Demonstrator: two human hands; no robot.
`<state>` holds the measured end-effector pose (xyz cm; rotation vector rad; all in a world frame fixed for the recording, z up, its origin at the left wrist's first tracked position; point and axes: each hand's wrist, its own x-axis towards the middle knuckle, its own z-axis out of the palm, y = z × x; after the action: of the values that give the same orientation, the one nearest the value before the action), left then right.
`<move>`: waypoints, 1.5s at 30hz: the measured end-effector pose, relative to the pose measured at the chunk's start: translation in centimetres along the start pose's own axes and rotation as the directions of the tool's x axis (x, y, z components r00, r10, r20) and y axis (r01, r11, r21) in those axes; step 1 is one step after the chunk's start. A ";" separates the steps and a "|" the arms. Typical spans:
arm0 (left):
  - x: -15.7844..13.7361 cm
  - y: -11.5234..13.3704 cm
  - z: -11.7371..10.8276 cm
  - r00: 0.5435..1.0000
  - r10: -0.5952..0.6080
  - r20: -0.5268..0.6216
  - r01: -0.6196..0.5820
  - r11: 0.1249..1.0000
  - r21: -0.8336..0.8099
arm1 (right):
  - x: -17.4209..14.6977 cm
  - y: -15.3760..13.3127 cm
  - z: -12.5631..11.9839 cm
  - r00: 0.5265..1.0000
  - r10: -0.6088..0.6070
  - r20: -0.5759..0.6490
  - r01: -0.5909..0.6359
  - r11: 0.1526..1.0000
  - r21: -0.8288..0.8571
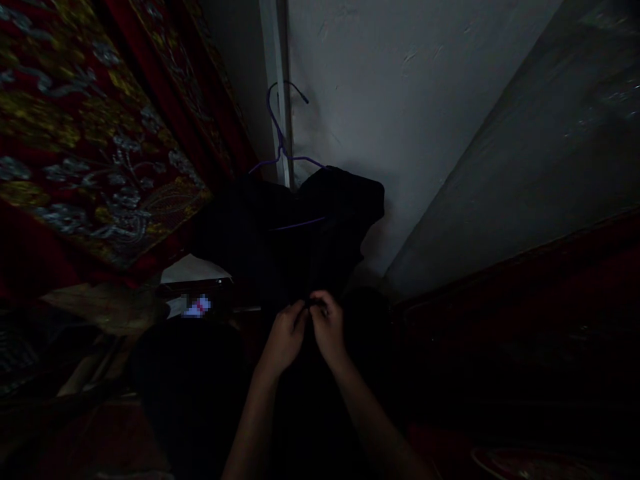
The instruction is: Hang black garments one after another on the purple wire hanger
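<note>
A dark, short-sleeved garment hangs on a thin purple hanger in front of a wall corner. Lower down on its front, my left hand and my right hand come together with bent fingers. Both pinch the dark cloth at the front opening, fingertips almost touching. Any button or other fastening between them is lost in the dim light. The garment's lower part merges with the dark area around my forearms.
Red cloth with yellow and silver floral embroidery hangs at the left. A pale wall rises behind the garment, with a narrow vertical strip at its corner. Below the embroidery lies a small blurred bright item. The lower right is very dark.
</note>
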<state>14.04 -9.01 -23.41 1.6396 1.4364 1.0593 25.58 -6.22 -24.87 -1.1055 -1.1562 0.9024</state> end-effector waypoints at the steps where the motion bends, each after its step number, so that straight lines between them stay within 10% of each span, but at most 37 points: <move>1: -0.2 0.1 -0.3 1.000 -0.019 0.006 0.019 1.000 -0.016 | -0.3 0.0 0.4 0.999 0.013 0.036 -0.013 1.000 0.002; 14: -0.5 1.9 -0.1 0.965 -0.124 -0.232 0.043 0.944 -0.327 | -0.6 0.0 0.3 0.991 0.055 0.120 -0.054 0.998 -0.010; 28: 2.1 5.4 0.6 0.836 -0.300 -0.459 -0.163 0.665 -0.729 | 0.0 2.7 0.9 0.934 0.034 0.356 -0.043 0.999 0.018; 37: 9.9 16.3 -5.3 0.869 0.031 -0.494 -0.390 0.659 -0.644 | 3.2 4.7 -1.5 0.909 0.132 0.396 -0.038 0.971 -0.236; 45: 9.7 15.8 -5.4 0.760 0.323 -0.564 -0.569 0.749 -0.339 | 8.4 -3.9 -2.6 0.781 -0.092 0.618 0.233 0.960 -0.153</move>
<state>16.21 -1.65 -5.70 1.4224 0.8910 2.0525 29.78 0.33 -19.26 -0.8834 -1.8995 1.0431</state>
